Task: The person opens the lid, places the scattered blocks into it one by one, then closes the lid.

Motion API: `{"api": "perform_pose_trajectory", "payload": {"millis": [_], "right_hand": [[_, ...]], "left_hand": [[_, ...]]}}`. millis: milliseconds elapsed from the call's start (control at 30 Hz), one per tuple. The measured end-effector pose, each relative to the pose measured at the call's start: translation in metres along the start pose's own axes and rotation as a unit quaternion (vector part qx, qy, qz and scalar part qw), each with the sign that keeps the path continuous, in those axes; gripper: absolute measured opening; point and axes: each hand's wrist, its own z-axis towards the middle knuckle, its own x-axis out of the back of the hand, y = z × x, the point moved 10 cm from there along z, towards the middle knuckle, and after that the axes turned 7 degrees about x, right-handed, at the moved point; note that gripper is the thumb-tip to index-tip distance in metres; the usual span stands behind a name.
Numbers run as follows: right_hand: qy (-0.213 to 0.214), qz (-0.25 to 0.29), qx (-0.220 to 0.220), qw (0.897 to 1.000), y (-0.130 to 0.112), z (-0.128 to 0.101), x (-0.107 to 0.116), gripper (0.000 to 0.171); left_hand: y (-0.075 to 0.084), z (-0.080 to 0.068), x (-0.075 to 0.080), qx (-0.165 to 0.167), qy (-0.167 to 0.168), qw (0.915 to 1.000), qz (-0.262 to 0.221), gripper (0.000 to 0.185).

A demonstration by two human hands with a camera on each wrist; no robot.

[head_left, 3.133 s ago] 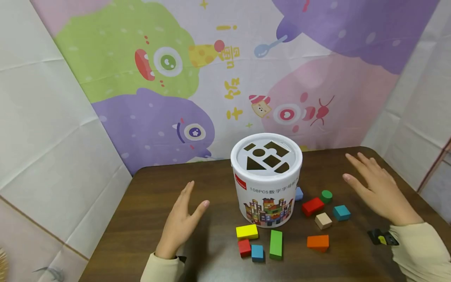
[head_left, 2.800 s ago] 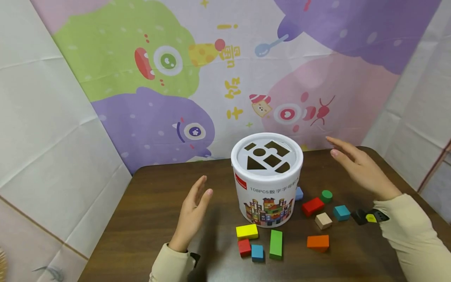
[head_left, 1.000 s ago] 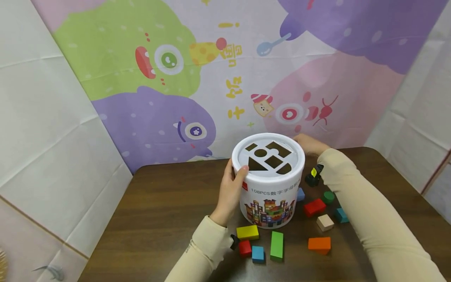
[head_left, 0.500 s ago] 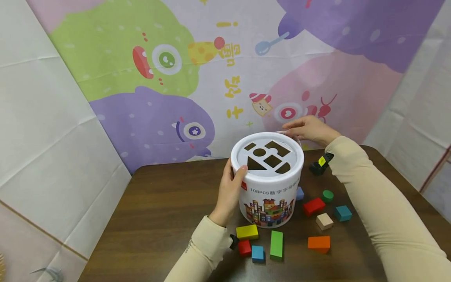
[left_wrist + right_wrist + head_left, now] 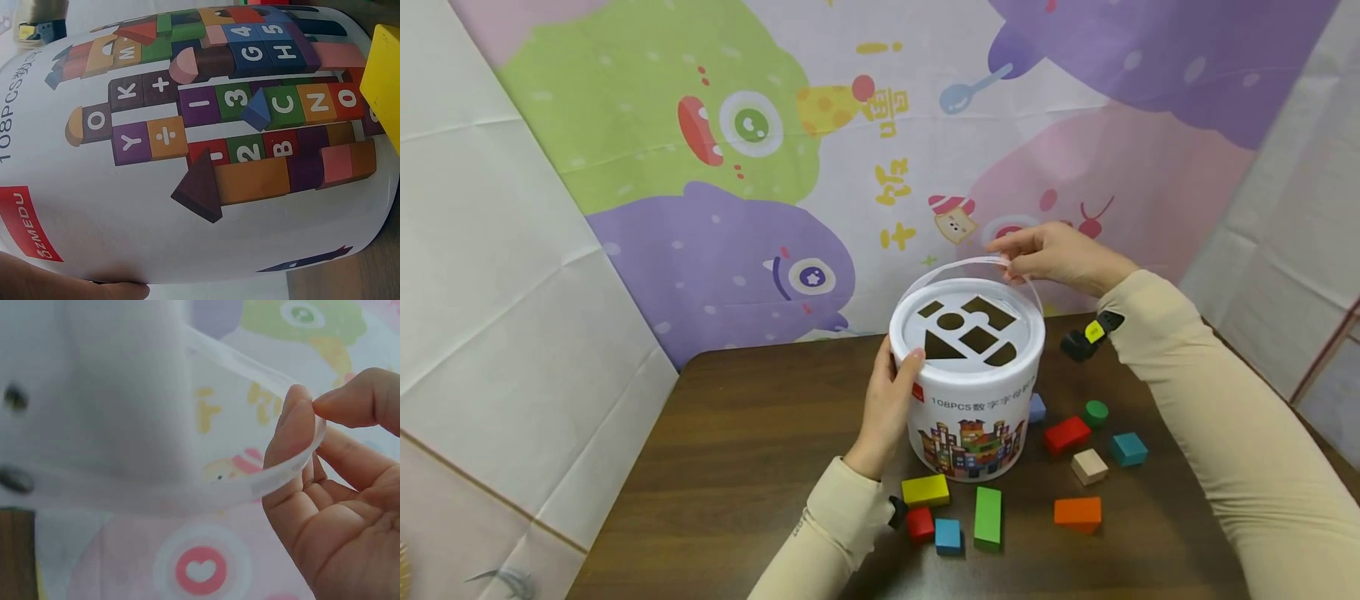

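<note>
A white toy-block bucket [image 5: 973, 396] stands upright on the table, its lid [image 5: 958, 367] cut with several shaped holes. My left hand [image 5: 880, 417] grips the bucket's left side near the rim, thumb in front; its other fingers are partly hidden. In the left wrist view, the bucket's printed wall [image 5: 156, 212] fills most of the picture. A clear plastic handle [image 5: 951, 267] arches up over the lid's back. My right hand [image 5: 1067, 260] pinches this handle between thumb and finger, as the right wrist view shows with the handle [image 5: 275, 478] bent at the fingertips.
Near the bucket's front lie a yellow block [image 5: 925, 492], a red cube [image 5: 920, 526], a blue block [image 5: 948, 537] and a green block [image 5: 988, 517]. To the right are an orange block [image 5: 1077, 512], a red block [image 5: 1067, 435], a wooden cube [image 5: 1089, 467], a teal block [image 5: 1129, 449] and a green cylinder [image 5: 1095, 412].
Both hands have come in from the sides to the bucket. The left has taken hold of its side; the right has reached behind it and raised the handle above the lid.
</note>
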Motion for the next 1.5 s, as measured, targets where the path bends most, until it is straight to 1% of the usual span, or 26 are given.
{"api": "perform_pose_trajectory", "payload": {"millis": [133, 300, 433, 533, 700, 833, 1100, 1300, 1500], "right_hand": [[-0.014, -0.041, 0.004, 0.999, -0.014, -0.003, -0.006, 0.044], [-0.017, -0.087, 0.001, 0.996, -0.027, -0.006, -0.011, 0.038], [-0.018, -0.088, 0.003, 0.996, -0.032, -0.006, -0.017, 0.037], [-0.024, -0.074, 0.009, 0.997, -0.033, -0.005, -0.022, 0.035], [-0.041, -0.065, 0.014, 0.997, -0.040, -0.004, -0.031, 0.039], [-0.047, -0.089, 0.018, 0.995, -0.051, -0.003, -0.037, 0.039], [-0.060, -0.127, 0.002, 0.990, -0.063, 0.000, -0.047, 0.039], [-0.078, -0.142, 0.007, 0.987, -0.074, 0.006, -0.058, 0.039], [-0.061, -0.161, 0.003, 0.985, -0.082, 0.011, -0.057, 0.039]], "left_hand": [[-0.001, 0.000, 0.000, 0.002, 0.003, 1.0000, 0.001, 0.064], [0.000, 0.000, 0.001, 0.000, 0.007, 0.9999, 0.007, 0.064], [0.000, 0.000, 0.002, -0.002, 0.009, 0.9999, 0.014, 0.064], [0.001, 0.000, 0.002, -0.004, 0.008, 0.9998, 0.017, 0.063], [0.000, 0.001, 0.001, -0.002, 0.004, 0.9999, 0.016, 0.064], [0.000, 0.001, 0.000, 0.000, 0.004, 0.9998, 0.017, 0.065], [-0.001, 0.000, 0.001, 0.005, 0.005, 0.9997, 0.021, 0.067], [-0.002, 0.000, 0.001, 0.013, 0.006, 0.9996, 0.024, 0.067], [-0.003, 0.000, 0.004, 0.023, 0.019, 0.9990, 0.035, 0.065]]}}
